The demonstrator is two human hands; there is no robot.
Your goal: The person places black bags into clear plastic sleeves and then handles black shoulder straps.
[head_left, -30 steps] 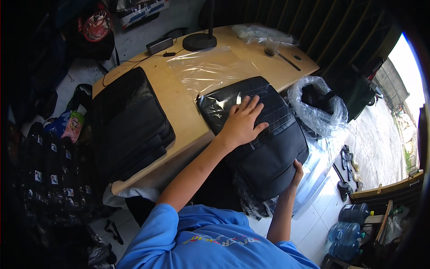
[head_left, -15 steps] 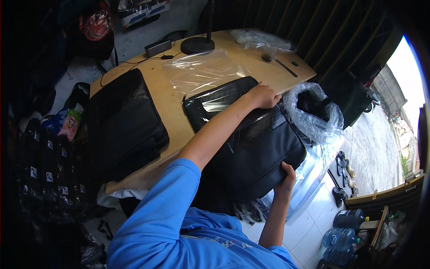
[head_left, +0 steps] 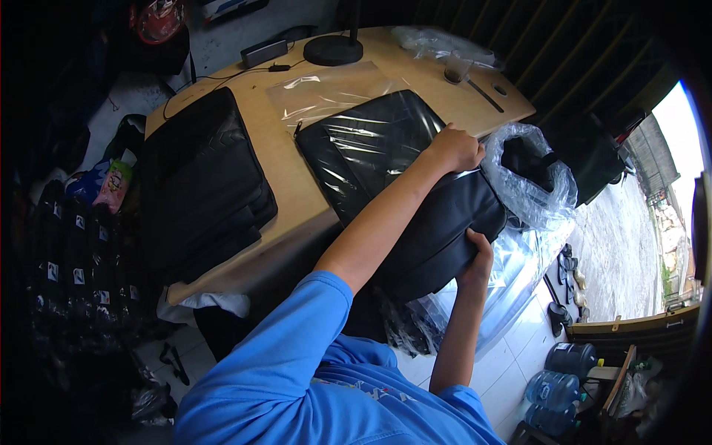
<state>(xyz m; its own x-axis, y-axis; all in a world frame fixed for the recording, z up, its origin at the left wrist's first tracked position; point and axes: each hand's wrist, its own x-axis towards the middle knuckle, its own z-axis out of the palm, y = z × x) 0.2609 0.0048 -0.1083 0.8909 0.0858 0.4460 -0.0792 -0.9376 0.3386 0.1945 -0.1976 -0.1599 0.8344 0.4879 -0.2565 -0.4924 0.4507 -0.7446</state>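
Left hand [head_left: 456, 150] reaching toward 1:30, fist clamping plastic sleeve [head_left: 334, 172]; right hand [head_left: 477, 261] gripping black bag [head_left: 443, 222], thumb on top. Bag's base pointing 5 o'clock-ish, long axis running 11-to-5.

The bag [head_left: 445, 233] looks matt; plastic sleeve [head_left: 363, 141], glossy; table [head_left: 293, 185], smooth wood.

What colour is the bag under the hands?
Black: the bag shows best in the head view, partly under shiny clear plastic.

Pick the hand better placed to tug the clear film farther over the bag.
Left, probably: the left hand is curled at the edge of the clear film, while the right hand grips the uncovered lower end of the black bag.
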